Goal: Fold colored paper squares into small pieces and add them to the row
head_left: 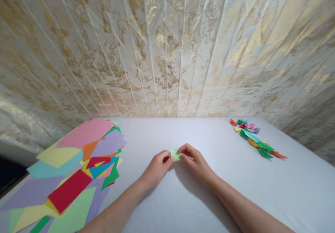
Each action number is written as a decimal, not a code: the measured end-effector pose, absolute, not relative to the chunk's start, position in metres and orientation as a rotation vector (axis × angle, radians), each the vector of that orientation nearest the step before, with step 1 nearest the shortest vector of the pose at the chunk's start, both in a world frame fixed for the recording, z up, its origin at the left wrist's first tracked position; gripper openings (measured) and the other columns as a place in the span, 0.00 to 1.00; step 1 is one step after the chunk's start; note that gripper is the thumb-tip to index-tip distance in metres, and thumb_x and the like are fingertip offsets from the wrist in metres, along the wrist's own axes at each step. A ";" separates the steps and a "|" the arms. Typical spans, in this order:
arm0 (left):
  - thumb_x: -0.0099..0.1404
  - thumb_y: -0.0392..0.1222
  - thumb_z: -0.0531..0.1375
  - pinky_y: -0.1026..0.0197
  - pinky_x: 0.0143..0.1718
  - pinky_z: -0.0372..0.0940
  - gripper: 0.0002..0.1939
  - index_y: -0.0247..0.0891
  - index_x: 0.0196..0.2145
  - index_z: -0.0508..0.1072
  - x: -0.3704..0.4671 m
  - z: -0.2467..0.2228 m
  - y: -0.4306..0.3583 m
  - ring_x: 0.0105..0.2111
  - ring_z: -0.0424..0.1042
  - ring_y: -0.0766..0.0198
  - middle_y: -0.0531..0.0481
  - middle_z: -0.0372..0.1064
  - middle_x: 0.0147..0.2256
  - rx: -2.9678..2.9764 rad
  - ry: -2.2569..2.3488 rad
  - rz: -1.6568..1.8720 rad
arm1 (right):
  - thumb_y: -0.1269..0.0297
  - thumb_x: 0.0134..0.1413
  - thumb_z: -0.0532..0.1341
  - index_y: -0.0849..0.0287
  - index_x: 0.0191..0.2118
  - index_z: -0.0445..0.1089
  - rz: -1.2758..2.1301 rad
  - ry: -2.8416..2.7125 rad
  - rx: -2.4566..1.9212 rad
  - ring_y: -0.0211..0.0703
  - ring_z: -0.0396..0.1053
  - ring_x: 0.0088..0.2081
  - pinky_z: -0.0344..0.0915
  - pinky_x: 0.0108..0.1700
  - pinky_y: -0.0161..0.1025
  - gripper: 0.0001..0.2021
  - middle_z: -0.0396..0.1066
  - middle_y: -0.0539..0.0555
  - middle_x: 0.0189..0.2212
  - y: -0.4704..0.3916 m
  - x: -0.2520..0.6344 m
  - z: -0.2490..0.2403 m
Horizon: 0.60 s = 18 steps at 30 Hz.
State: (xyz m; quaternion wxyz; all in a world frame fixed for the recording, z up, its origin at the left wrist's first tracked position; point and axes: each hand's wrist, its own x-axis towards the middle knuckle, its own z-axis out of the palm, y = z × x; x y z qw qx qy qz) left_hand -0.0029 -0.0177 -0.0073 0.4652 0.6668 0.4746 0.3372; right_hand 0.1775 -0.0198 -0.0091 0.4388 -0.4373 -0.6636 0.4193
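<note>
A small piece of light green paper (176,154) is held between both hands over the middle of the white table (167,198). My left hand (160,163) pinches its left edge between thumb and curled fingers. At the opposite edge, the thumb and forefinger of my right hand (195,161) close on the paper. The fingertips hide parts of its edges, and I cannot tell how it is folded.
Loose coloured paper sheets overlap along the left side, among them a pink sheet (86,133) and a red rectangle (70,191). Several small folded paper shapes, such as a green one (265,152), lie at the back right. A gold-patterned curtain (167,51) hangs behind the table.
</note>
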 end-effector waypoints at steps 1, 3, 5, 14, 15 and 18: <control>0.62 0.47 0.55 0.64 0.30 0.55 0.13 0.39 0.24 0.62 -0.002 -0.009 -0.020 0.27 0.59 0.66 0.56 0.57 0.25 1.680 1.188 0.864 | 0.70 0.54 0.54 0.57 0.35 0.68 1.014 -1.671 -1.123 0.40 0.67 0.34 0.63 0.39 0.37 0.06 0.70 0.49 0.30 -0.018 0.179 -0.010; 0.63 0.42 0.55 0.63 0.33 0.59 0.07 0.39 0.28 0.66 -0.001 -0.014 -0.023 0.31 0.63 0.64 0.53 0.62 0.30 1.764 1.250 0.952 | 0.73 0.52 0.54 0.57 0.33 0.68 0.924 -1.733 -1.216 0.40 0.65 0.31 0.61 0.36 0.36 0.07 0.68 0.48 0.27 -0.016 0.182 -0.013; 0.64 0.39 0.54 0.61 0.37 0.62 0.03 0.40 0.34 0.67 -0.001 -0.018 -0.027 0.32 0.66 0.63 0.51 0.65 0.35 1.837 1.328 1.018 | 0.75 0.50 0.54 0.57 0.32 0.69 0.793 -1.809 -1.294 0.41 0.65 0.32 0.60 0.37 0.37 0.09 0.69 0.49 0.28 -0.014 0.184 -0.015; 0.64 0.31 0.55 0.50 0.53 0.61 0.16 0.43 0.48 0.70 -0.001 -0.015 -0.033 0.51 0.65 0.55 0.47 0.70 0.49 2.326 1.145 0.742 | 0.82 0.47 0.53 0.57 0.33 0.71 0.503 -2.044 -1.381 0.44 0.64 0.39 0.59 0.43 0.39 0.15 0.69 0.53 0.34 -0.012 0.188 -0.017; 0.65 0.31 0.56 0.50 0.53 0.62 0.16 0.43 0.49 0.70 0.000 -0.016 -0.033 0.50 0.66 0.55 0.47 0.70 0.49 2.338 1.159 0.720 | 0.83 0.47 0.53 0.57 0.34 0.71 0.499 -2.045 -1.388 0.44 0.64 0.39 0.59 0.43 0.40 0.15 0.69 0.54 0.35 -0.012 0.189 -0.017; 0.65 0.31 0.56 0.50 0.53 0.62 0.16 0.42 0.49 0.71 0.000 -0.017 -0.033 0.51 0.66 0.55 0.46 0.70 0.49 2.353 1.184 0.701 | 0.83 0.48 0.53 0.56 0.34 0.73 0.499 -2.025 -1.428 0.44 0.65 0.40 0.59 0.43 0.39 0.16 0.67 0.54 0.37 -0.012 0.191 -0.017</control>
